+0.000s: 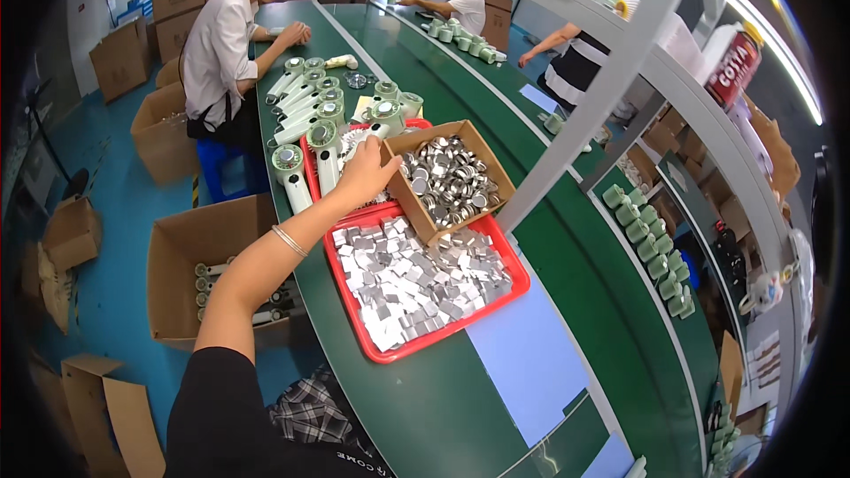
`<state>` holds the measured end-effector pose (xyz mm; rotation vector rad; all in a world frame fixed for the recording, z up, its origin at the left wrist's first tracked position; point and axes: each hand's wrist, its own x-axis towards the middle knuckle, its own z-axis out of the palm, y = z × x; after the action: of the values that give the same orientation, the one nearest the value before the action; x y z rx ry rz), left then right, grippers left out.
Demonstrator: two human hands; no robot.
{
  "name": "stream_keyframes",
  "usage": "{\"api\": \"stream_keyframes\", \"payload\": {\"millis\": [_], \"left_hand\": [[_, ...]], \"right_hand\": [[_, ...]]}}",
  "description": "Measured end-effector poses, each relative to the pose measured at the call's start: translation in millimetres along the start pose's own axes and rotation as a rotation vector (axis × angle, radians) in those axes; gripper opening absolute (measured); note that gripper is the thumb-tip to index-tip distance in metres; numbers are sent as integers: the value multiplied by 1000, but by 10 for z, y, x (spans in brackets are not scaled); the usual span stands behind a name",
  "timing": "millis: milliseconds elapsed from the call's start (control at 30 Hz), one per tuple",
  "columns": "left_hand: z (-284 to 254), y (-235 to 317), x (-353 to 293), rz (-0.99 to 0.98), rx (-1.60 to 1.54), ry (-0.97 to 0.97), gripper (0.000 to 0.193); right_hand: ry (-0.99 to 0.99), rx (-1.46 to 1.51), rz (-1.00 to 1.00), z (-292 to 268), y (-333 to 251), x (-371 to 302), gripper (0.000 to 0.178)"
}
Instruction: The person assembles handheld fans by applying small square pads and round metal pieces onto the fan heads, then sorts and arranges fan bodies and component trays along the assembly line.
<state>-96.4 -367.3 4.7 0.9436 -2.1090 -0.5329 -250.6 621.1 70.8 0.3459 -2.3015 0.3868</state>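
Note:
My left hand reaches across from the lower left, over the left edge of an open cardboard box. Its fingers are closed around the white handle of a handheld device with a round, pale green head; the fingertips are partly hidden. Inside the box lie many round silver metal caps. Below it, a red tray carries a heap of small, flat, silvery-white squares, and the box rests on its far part. Another red tray with small white pieces sits behind my hand. My right hand is out of view.
More green-headed devices line the table's left edge. A grey metal post rises right of the box. Blue sheets lie on the green table. A carton stands on the floor at left. A co-worker sits at the far left.

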Motion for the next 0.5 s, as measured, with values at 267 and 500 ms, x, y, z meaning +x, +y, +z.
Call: {"api": "stream_keyframes", "payload": {"millis": [267,500], "left_hand": [[146,219,164,-597,-711,-219,65],[150,234,109,-628,-875,-134,68]], "right_hand": [[-202,-27,-427,1536,-3709,970,44],[-351,428,-680,2095,-5604,800,44]]}}
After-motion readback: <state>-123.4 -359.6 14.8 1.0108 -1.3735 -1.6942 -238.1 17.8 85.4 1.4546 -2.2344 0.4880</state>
